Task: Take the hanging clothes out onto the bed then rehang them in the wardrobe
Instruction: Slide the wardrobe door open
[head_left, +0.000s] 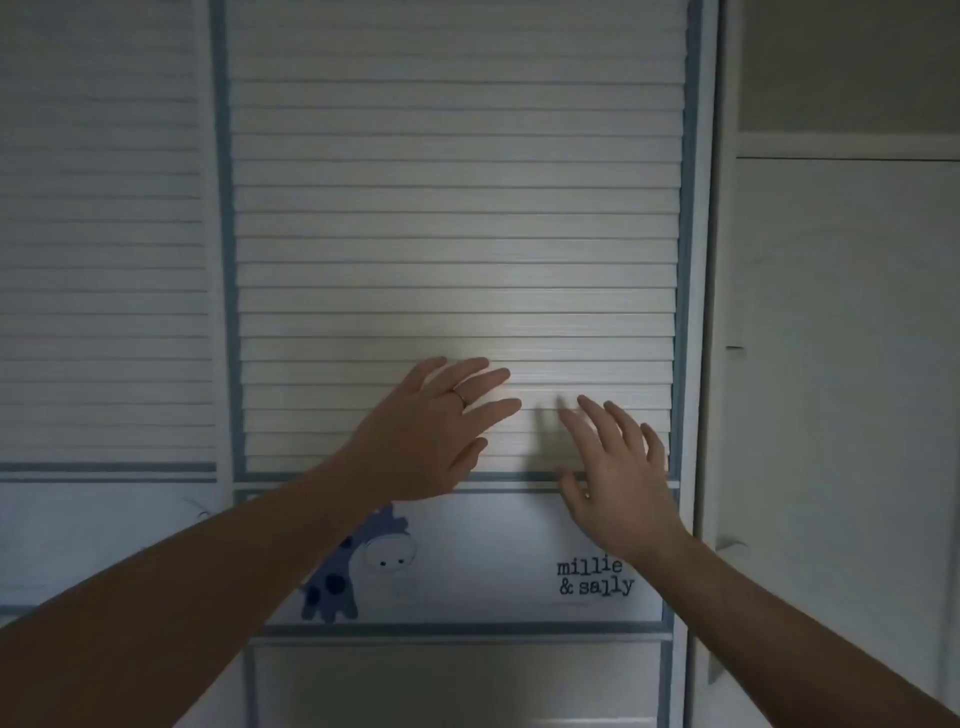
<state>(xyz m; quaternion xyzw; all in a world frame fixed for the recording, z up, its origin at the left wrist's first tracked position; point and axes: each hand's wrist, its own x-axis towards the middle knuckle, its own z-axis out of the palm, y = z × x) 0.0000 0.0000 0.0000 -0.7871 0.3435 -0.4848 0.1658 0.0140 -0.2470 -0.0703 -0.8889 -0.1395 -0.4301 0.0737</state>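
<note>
— What carries things here?
— A white louvred wardrobe door (452, 208) with blue trim.
— Anything on it?
— A blue giraffe picture (343, 566) and "millie & sally" lettering (595, 577) on the plain panel (493, 535) below the slats. The left hand (426, 441) lies spread on the lowest slats, the right hand (618, 483) beside it.

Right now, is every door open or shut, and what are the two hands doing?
Middle slatted door, shut, no clothes showing.
Left slatted door, shut.
Plain white door, shut.
Left hand, open, fingers spread on the middle door.
Right hand, open, fingers straight at the middle door.
</note>
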